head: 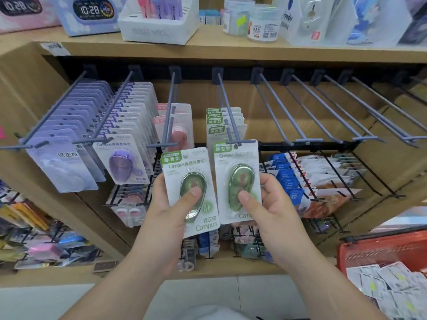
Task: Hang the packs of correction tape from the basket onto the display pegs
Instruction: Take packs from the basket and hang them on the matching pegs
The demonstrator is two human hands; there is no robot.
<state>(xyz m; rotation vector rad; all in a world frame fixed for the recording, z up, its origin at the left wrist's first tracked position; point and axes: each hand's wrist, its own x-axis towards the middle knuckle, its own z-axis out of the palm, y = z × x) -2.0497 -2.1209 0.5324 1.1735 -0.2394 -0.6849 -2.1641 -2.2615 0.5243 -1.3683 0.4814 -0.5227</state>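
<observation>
Hands each hold one green pack of correction tape in front of the peg rack.

Left hand: thumb pressed on the blister, fingers curled behind the card, clamped on the left pack. This pack is upright with a slight tilt, touches no peg, and sits just beside the right pack.

Right hand: thumb on the blister, fingers wrapped round the card's right edge, clamped on the right pack. The top edge of this pack meets the front tip of the fourth peg from the left. Whether the hanging hole is on the peg cannot be told.

Hung green packs of the same kind sit further back on that peg. Pink packs hang on the peg to its left, and purple packs on the two pegs beyond.

Basket: red, at the lower right beside the person, with loose packs lying in it.
</observation>
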